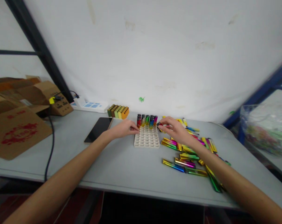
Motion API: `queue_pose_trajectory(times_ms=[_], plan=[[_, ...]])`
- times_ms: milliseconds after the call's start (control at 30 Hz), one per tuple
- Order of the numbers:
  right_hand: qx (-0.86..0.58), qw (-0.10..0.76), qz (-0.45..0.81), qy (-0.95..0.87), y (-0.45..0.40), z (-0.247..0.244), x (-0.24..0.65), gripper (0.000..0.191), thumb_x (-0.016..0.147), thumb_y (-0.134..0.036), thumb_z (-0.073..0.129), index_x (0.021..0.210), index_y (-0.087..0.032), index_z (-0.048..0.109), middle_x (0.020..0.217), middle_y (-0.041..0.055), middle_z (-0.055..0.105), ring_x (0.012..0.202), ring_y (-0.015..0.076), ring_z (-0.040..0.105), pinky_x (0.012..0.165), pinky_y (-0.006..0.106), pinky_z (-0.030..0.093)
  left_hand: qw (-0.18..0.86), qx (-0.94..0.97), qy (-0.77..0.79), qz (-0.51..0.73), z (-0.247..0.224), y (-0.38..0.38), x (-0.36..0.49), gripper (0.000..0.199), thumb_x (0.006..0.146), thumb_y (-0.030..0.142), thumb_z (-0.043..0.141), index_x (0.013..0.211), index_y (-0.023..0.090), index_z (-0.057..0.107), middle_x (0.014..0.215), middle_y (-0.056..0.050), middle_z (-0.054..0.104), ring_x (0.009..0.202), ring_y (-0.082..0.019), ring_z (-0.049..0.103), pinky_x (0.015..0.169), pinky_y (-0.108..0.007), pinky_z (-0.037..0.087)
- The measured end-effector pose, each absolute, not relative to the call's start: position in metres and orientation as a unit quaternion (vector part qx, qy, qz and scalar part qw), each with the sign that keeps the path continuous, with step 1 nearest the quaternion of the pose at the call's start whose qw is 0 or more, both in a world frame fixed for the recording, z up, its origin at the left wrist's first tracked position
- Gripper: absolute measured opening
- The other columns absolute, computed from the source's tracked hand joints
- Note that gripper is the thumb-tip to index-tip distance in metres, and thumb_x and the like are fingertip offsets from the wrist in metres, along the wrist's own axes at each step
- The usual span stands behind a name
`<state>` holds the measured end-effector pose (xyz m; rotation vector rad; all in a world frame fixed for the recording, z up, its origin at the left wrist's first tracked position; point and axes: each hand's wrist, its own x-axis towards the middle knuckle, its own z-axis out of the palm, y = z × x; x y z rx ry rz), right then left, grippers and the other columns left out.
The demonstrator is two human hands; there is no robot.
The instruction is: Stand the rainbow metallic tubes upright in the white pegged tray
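A white tray with rows of holes (146, 140) lies mid-table. Several shiny coloured lighters (151, 122) stand upright in its back rows; its front rows show bare holes. My left hand (126, 128) is at the tray's left edge, fingertips close together near a red lighter; whatever it may hold is too small to tell. My right hand (174, 128) is just right of the tray, its fingers pinched on a lighter with a dark top (159, 124). Loose metallic lighters (187, 156) are spread over the table under and around my right forearm.
A dark phone (98, 129) lies left of the tray, with a block of upright lighters (118, 112) behind it. Farther left are a white power strip (91, 106), a black cable (52, 143) and open cardboard boxes (21, 130). A clear plastic bag (266, 130) is at the right.
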<state>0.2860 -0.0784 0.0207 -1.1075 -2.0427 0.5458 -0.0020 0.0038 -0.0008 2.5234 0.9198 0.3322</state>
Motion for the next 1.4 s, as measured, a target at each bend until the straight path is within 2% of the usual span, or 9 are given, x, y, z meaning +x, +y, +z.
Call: queue_pose_trajectory(times_ms=[33,100,233,367,467,600,833,1033,1400], plan=[[-0.426,0.362,0.174,-0.811,-0.077,0.023,0.28,0.028,0.094,-0.047,0.06,0.101,-0.021,0.067,0.106,0.0088,0.064,0.095,0.0197,0.063,0.081,0.032,0.052,0.214,0.912,0.329,0.119,-0.001,0.004,-0.002,0.027,0.088,0.038,0.063,0.095,0.018,0.08,0.094,-0.005,0.079,0.08,-0.017,0.069,0.07,-0.023,0.046],[-0.428,0.334,0.121,-0.831,-0.075,0.029,0.266,0.025,0.094,-0.043,0.062,0.096,-0.02,0.069,0.097,0.0074,0.068,0.088,0.0188,0.064,0.08,0.032,0.05,0.211,0.914,0.327,0.116,0.0,0.003,-0.001,0.026,0.089,0.037,0.062,0.095,0.018,0.08,0.093,-0.005,0.079,0.079,-0.017,0.07,0.07,-0.023,0.045],[-0.44,0.282,0.117,-0.844,-0.067,0.034,0.239,0.02,0.099,-0.036,0.057,0.103,-0.018,0.064,0.078,0.0018,0.072,0.067,0.0148,0.064,0.064,0.026,0.045,0.213,0.904,0.351,0.118,0.002,0.0,0.0,0.023,0.087,0.036,0.064,0.09,0.018,0.079,0.09,-0.004,0.079,0.078,-0.018,0.07,0.068,-0.023,0.045],[-0.43,0.252,0.05,-0.866,-0.051,0.028,0.224,0.018,0.1,-0.031,0.055,0.108,-0.016,0.061,0.084,0.0052,0.074,0.071,0.0163,0.065,0.066,0.026,0.043,0.224,0.889,0.37,0.151,0.002,-0.003,0.002,0.023,0.083,0.037,0.067,0.091,0.017,0.073,0.084,-0.004,0.077,0.077,-0.018,0.069,0.069,-0.024,0.046],[-0.43,0.235,0.027,-0.871,-0.041,0.021,0.22,0.016,0.1,-0.028,0.055,0.108,-0.015,0.06,0.088,0.007,0.074,0.074,0.0173,0.065,0.068,0.026,0.042,0.219,0.879,0.384,0.179,0.002,-0.004,0.002,0.028,0.079,0.039,0.071,0.094,0.017,0.063,0.078,-0.002,0.073,0.072,-0.018,0.067,0.063,-0.024,0.044],[-0.437,0.226,0.013,-0.87,-0.036,0.016,0.219,0.018,0.1,-0.028,0.056,0.111,-0.014,0.061,0.09,0.0078,0.074,0.075,0.0179,0.065,0.069,0.027,0.042,0.199,0.88,0.394,0.174,0.001,-0.003,0.002,0.026,0.078,0.04,0.072,0.081,0.019,0.057,0.073,0.0,0.069,0.067,-0.016,0.063,0.059,-0.024,0.04],[-0.415,0.211,0.006,-0.885,-0.031,0.018,0.217,0.022,0.1,-0.027,0.055,0.116,-0.014,0.064,0.101,0.0099,0.076,0.082,0.0191,0.068,0.073,0.028,0.042,0.174,0.889,0.395,0.15,0.004,-0.005,0.003,0.021,0.081,0.038,0.07,0.074,0.018,0.065,0.072,0.0,0.07,0.068,-0.015,0.063,0.06,-0.023,0.04],[-0.417,0.183,0.004,-0.89,-0.031,0.023,0.21,0.022,0.1,-0.029,0.056,0.113,-0.015,0.066,0.096,0.0095,0.076,0.08,0.019,0.068,0.07,0.027,0.04,0.188,0.89,0.39,0.141,0.003,-0.003,0.003,0.016,0.081,0.032,0.069,0.08,0.018,0.074,0.076,-0.002,0.076,0.072,-0.015,0.068,0.065,-0.022,0.044],[-0.433,0.159,0.014,-0.887,-0.027,0.03,0.198,0.019,0.1,-0.026,0.055,0.099,-0.014,0.071,0.083,0.008,0.075,0.07,0.0169,0.065,0.064,0.026,0.037,0.188,0.892,0.383,0.147,0.002,-0.001,0.001,0.018,0.08,0.035,0.069,0.076,0.019,0.077,0.075,-0.002,0.077,0.07,-0.016,0.069,0.065,-0.023,0.044]])
